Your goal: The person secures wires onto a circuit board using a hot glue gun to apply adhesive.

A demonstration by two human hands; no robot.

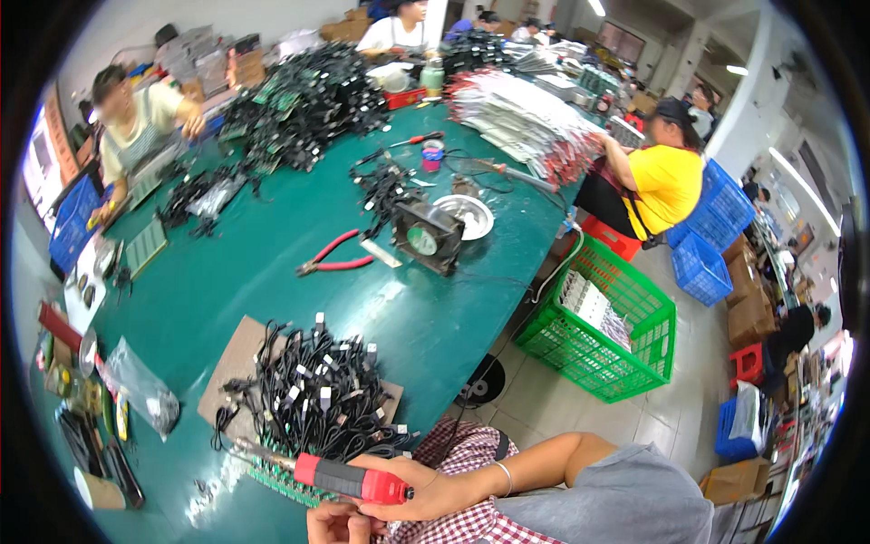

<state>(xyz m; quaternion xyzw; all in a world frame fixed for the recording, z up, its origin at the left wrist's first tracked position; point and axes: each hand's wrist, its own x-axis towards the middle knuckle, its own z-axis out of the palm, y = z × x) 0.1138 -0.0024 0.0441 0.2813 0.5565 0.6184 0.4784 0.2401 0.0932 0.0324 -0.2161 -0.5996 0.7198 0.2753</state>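
My right hand (426, 490) is closed around the handle of a red and dark grey soldering iron (344, 478). Its metal tip points left, over the near edge of a heap of black USB cables (317, 390). Just below the iron, my left hand (340, 526) is at the lower edge with its fingers curled and pinched together. What they hold, if anything, is hidden. A row of green circuit boards (281, 485) lies under the iron, beside the cables. The cable heap rests on a brown cardboard sheet (237, 358).
On the green table (263, 240) are red-handled pliers (340, 254), a small fan (426, 238) and a white dish (473, 218). A plastic bag (140, 390) lies at left. A green crate (598, 335) stands on the floor at right. Co-workers sit around the table, one in yellow (666, 186).
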